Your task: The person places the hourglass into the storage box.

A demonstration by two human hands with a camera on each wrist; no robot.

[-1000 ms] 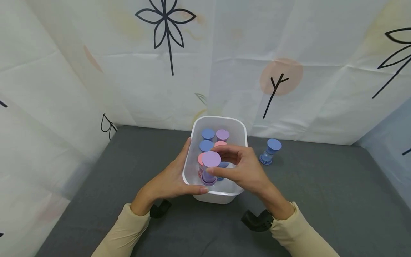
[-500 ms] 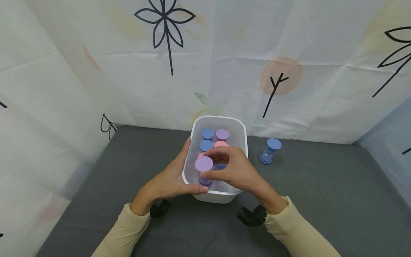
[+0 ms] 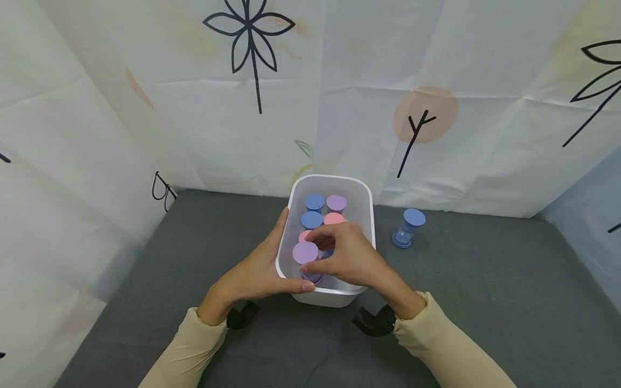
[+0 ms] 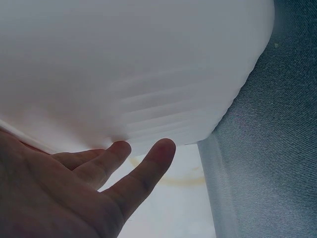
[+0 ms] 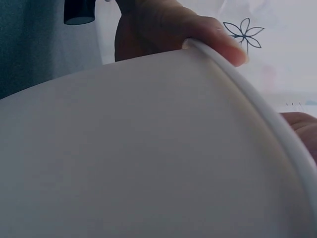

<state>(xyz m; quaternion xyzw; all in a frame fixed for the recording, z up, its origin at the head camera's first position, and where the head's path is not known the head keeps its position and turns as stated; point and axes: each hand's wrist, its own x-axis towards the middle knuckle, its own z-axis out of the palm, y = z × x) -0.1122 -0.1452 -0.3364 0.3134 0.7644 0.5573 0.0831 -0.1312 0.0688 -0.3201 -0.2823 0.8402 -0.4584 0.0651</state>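
Observation:
A purple-capped sand timer [image 3: 305,253] stands nearly upright in the near left part of a white plastic bin [image 3: 325,299]. My right hand [image 3: 346,256] pinches it between thumb and fingers. Its base is low in the bin; whether it touches the floor I cannot tell. My left hand [image 3: 259,275] steadies the bin: straight fingers [image 4: 143,181] touch the outer left wall, and the thumb [image 5: 218,39] lies over the near rim. Behind the purple timer are a blue timer [image 3: 311,220], a pink timer [image 3: 333,218] and others, some partly hidden by my right hand.
One blue sand timer [image 3: 408,227] stands on the dark grey tabletop [image 3: 466,285] to the bin's right. A white patterned cloth [image 3: 359,124] hangs right behind the table and bin. Dark wrist cameras [image 3: 374,321] protrude below both wrists.
My right hand has moved a little left and down with the purple timer, lowering it into the bin's near left part. My left hand and the bin have stayed put.

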